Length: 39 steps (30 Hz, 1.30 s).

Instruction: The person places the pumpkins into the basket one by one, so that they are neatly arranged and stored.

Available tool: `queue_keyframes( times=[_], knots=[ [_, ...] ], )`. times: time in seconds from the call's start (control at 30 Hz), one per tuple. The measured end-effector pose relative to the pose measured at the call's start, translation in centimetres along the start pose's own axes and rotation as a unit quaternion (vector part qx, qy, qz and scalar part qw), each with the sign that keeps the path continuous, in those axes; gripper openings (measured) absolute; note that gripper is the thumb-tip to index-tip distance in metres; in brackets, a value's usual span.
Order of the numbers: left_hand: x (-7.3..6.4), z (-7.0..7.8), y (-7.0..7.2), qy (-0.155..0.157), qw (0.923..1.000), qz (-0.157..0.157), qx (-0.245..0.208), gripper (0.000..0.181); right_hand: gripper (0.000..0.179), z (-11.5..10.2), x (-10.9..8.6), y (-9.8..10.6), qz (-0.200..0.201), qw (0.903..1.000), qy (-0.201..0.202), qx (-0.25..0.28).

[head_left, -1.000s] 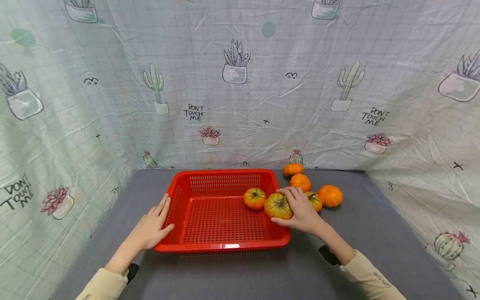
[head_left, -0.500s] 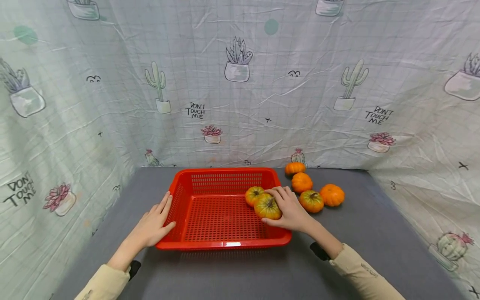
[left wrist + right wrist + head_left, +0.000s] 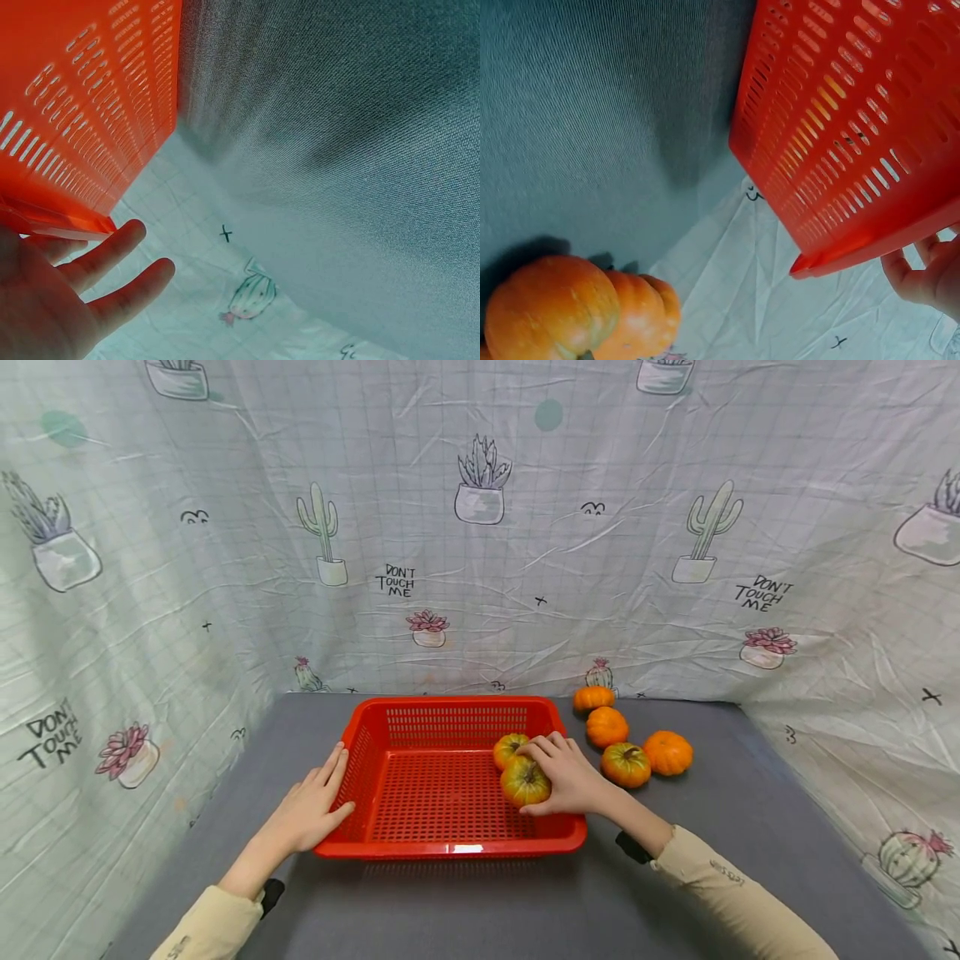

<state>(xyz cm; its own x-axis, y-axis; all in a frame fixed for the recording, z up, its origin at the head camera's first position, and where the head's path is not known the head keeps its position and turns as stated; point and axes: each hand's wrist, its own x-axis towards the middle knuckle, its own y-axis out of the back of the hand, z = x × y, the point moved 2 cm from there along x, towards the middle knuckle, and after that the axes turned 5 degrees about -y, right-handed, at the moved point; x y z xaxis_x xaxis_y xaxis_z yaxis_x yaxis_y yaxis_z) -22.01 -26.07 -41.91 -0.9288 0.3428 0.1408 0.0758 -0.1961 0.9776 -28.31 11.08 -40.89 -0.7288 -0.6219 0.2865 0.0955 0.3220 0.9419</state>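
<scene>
Slotted red plastic basket (image 3: 397, 849), grey fine-textured worktop (image 3: 450, 914), right hand (image 3: 567, 777) with fingers curled round a squat, ribbed green-and-orange pumpkin (image 3: 525, 783), left hand (image 3: 309, 810) with fingers spread against the basket.

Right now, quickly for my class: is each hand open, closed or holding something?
Left hand: open, at the rim of the red basket.
Right hand: holding a green-and-orange pumpkin.

This is a curtained booth (image 3: 637, 627): wrinkled pale cloth (image 3: 480, 568), printed with potted cacti (image 3: 323, 531) and "Don't touch me" lettering (image 3: 395, 582), screens a grey desk (image 3: 765, 810) at the back and both sides; the room beyond is hidden.
</scene>
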Motion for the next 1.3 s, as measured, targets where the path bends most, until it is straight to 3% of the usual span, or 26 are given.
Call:
queue_keyframes(
  times=[0.23, 0.9, 1.3],
  knots=[
    [0.0, 0.1, 0.2, 0.000, 1.0000, 0.002, 0.001, 0.074, 0.072, 0.0, 0.6, 0.2, -0.027, 0.9988, 0.026, -0.030],
    [0.1, 0.1, 0.0, 0.002, 1.0000, 0.006, 0.004, 0.074, 0.071, -0.2, 1.6, -0.5, -0.109, 0.9903, 0.009, -0.086],
    [-0.2, 0.0, -0.1, -0.002, 0.9999, 0.012, 0.000, 0.073, 0.072, -0.5, 1.5, -0.9, -0.125, 0.9880, 0.025, -0.087]
  ],
)
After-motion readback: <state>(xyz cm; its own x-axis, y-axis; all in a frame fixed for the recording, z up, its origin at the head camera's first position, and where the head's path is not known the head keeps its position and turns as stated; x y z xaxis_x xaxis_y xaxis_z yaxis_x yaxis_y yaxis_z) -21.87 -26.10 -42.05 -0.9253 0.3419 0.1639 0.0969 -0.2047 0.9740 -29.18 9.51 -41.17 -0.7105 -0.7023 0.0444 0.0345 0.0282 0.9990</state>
